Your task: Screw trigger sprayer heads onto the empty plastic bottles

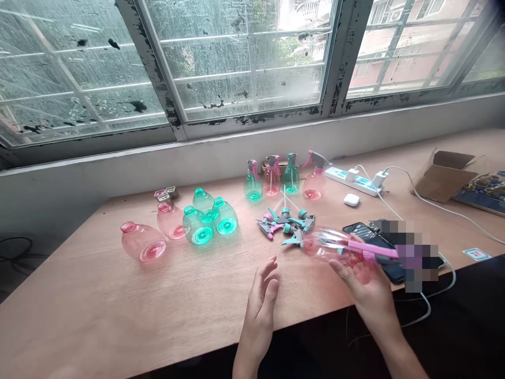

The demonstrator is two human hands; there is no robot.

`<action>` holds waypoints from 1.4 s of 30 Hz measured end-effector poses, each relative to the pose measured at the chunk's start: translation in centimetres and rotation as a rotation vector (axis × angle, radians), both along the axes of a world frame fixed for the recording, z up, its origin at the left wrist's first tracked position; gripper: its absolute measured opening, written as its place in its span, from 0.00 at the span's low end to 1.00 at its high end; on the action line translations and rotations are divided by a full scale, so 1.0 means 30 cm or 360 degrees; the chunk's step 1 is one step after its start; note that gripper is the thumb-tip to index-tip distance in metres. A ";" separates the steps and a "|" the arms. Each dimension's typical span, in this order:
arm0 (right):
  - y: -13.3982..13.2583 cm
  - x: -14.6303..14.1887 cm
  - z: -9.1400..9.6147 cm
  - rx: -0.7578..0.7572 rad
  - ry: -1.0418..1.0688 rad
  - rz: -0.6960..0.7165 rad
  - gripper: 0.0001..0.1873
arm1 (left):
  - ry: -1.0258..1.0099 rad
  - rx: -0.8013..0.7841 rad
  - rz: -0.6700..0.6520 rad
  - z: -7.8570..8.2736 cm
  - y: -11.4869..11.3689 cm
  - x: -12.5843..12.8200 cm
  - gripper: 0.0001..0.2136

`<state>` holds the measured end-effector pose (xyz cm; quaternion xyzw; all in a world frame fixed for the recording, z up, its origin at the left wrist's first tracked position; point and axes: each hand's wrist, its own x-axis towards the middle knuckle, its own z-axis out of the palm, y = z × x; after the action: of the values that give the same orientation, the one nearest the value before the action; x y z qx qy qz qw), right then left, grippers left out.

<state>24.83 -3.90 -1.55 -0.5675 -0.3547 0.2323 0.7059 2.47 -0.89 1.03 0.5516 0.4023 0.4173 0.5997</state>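
My right hand (pixel 369 287) is closed around a pink see-through spray bottle (pixel 325 246). The bottle lies on its side in the air, its pink and grey trigger head pointing right. My left hand (pixel 262 297) is apart from it, fingers stretched and holding nothing. Just beyond the hands lies a heap of loose trigger heads (pixel 286 221) in grey, teal and pink, some with white tubes. To the left stand several green bottles (pixel 199 226) without heads. Beside them are two pink headless bottles, one upright (pixel 170 221) and one leaning (pixel 142 242).
Along the wall stand green and pink spray bottles (pixel 272 181) with heads fitted. At right are a power strip (pixel 353 181) with cables, a white earphone case (pixel 351 200), a dark phone (pixel 357 229) and an open cardboard box (pixel 444 176). The table's front edge runs below my hands.
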 end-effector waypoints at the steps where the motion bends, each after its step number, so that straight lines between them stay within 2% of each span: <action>1: 0.019 0.044 0.003 -0.0009 -0.0071 -0.0037 0.41 | 0.0021 -0.0004 -0.0034 0.000 0.002 -0.003 0.22; 5: 0.124 0.231 0.033 -0.0185 -0.0478 -0.0033 0.29 | -0.0026 -0.0006 -0.0106 0.002 0.004 -0.006 0.21; 8: 0.229 0.343 0.066 -0.0393 -0.0843 -0.0057 0.29 | -0.0051 -0.0005 -0.0122 0.005 0.002 -0.003 0.20; 11: 0.336 0.400 0.086 -0.0570 -0.1126 -0.0123 0.32 | -0.0038 -0.0013 -0.0120 0.007 0.003 -0.001 0.19; 15: 0.459 0.410 0.077 -0.0615 -0.1290 -0.0112 0.37 | -0.0039 -0.0012 -0.0119 0.007 0.003 -0.001 0.19; 19: 0.550 0.380 0.059 -0.0665 -0.1404 -0.0088 0.38 | -0.0036 -0.0017 -0.0128 0.008 -0.003 -0.003 0.18; 26: 0.632 0.252 0.073 -0.0819 -0.1515 -0.0118 0.41 | -0.0006 -0.0011 -0.0142 0.013 -0.007 -0.006 0.17; 31: 0.654 0.189 0.107 -0.0934 -0.1506 -0.0123 0.42 | 0.0039 0.0014 -0.0160 0.021 -0.009 -0.003 0.16; 34: 0.631 0.170 0.121 -0.0987 -0.1478 -0.0090 0.46 | 0.0065 0.0037 -0.0142 0.017 -0.019 0.000 0.16; 37: 0.539 0.137 0.103 -0.0973 -0.1455 -0.0108 0.51 | 0.0100 0.0069 -0.0108 0.007 -0.023 -0.011 0.16; 39: 0.440 0.103 0.063 -0.0941 -0.1452 -0.0145 0.52 | 0.0191 0.0113 -0.0050 0.011 -0.005 -0.037 0.18; 41: 0.331 0.070 0.001 -0.0913 -0.1467 -0.0161 0.50 | 0.0393 0.0304 0.0037 0.035 0.040 -0.078 0.19; 42: 0.281 0.057 -0.033 -0.0875 -0.1488 -0.0161 0.48 | 0.0518 0.0482 0.0085 0.056 0.071 -0.101 0.19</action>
<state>26.53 4.52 -2.55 -0.7903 -0.5291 0.0052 0.3088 -0.57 1.25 2.72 0.6846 0.4411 0.3941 0.4259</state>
